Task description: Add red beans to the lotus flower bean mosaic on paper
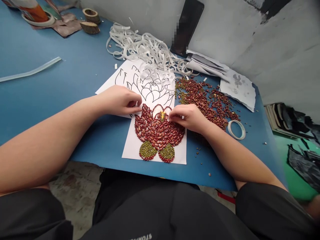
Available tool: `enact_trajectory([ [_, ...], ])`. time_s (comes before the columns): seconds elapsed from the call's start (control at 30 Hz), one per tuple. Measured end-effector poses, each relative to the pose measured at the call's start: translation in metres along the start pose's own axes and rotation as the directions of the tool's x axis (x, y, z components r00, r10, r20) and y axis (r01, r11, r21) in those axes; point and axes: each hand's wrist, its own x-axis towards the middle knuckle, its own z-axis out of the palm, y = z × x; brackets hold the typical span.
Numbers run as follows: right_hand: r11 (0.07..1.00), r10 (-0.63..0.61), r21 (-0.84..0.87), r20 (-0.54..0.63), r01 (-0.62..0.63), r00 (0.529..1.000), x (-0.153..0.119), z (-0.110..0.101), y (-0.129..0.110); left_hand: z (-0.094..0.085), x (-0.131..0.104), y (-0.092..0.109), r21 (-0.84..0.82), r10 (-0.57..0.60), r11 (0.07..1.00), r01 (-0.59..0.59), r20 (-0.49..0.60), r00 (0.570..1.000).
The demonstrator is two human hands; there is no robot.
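Observation:
A white sheet (130, 146) bears a flower shape made of red beans (160, 130), with two leaves of green beans (148, 150) below and a little yellow at its centre. My left hand (125, 100) hovers at the flower's upper left petal, thumb and fingers curled close together. At the upper right petal, my right hand (186, 116) is pinched over the beans; whatever lies between its fingertips is hidden. Behind the flower lies another sheet with a black line drawing of a lotus (152, 90), partly under the left wrist.
Loose red and green beans (207, 100) are heaped at the right, near a tape roll (236, 129). White paper strips (147, 50) pile up behind. A phone (187, 26) leans on the wall. Folded papers (210, 65) lie beside it. A clear strip (30, 70) lies left.

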Motion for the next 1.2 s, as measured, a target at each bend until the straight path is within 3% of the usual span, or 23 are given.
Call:
enact_trajectory([
  [0.4, 0.999, -0.042, 0.016, 0.113, 0.040, 0.993, 0.0047, -0.0053, 0.0019, 0.0032, 0.0001, -0.0038, 0.009, 0.031, 0.999, -0.031, -0.026, 0.999],
  [0.7, 1.000, -0.016, -0.018, 0.148, 0.019, 0.989, 0.0047, -0.0060, 0.0038, 0.0040, 0.0004, -0.0055, 0.012, 0.047, 0.999, -0.047, -0.039, 0.998],
  [0.97, 0.996, -0.083, -0.029, 0.111, 0.086, 0.990, 0.0060, -0.0021, 0.0077, 0.0025, 0.0005, -0.0042, 0.012, 0.030, 0.999, -0.030, -0.021, 0.999],
  [1.2, 0.999, -0.035, -0.017, 0.166, 0.039, 0.985, 0.0075, -0.0049, 0.0060, 0.0032, 0.0013, -0.0047, 0.008, 0.027, 1.000, -0.027, -0.030, 0.999],
])
